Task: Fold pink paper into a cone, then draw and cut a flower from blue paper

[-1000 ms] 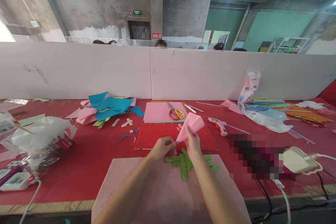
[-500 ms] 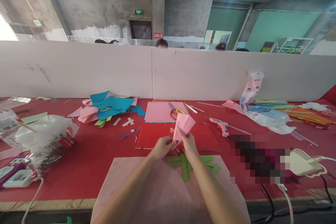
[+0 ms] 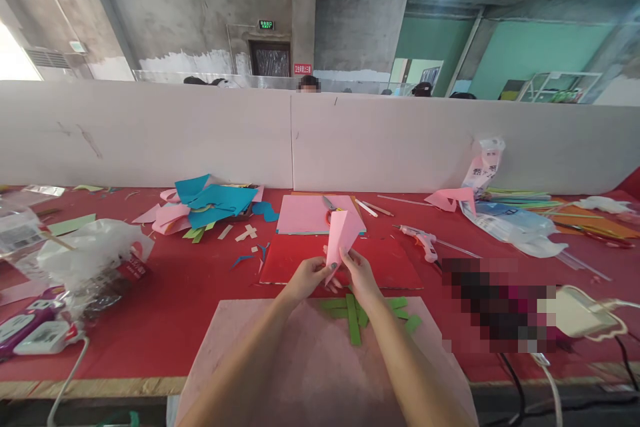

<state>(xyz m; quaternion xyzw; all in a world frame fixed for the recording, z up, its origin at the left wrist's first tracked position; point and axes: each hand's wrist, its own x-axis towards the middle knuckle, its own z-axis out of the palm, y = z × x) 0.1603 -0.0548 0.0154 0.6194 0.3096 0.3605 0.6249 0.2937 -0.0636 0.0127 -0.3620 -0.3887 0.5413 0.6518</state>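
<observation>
- Left grip point(image 3: 306, 279) and right grip point(image 3: 361, 273) are both pinching the folded pink paper point(image 3: 343, 233) — closed on its narrow lower part.
- It is flaring toward the top, showing a lengthwise fold, and is being held up in front of the red board point(image 3: 395, 267) and the scissors point(image 3: 329, 203).
- Compared with a second ago, it is standing more upright, looking slimmer — and hiding more of the scissors.
</observation>
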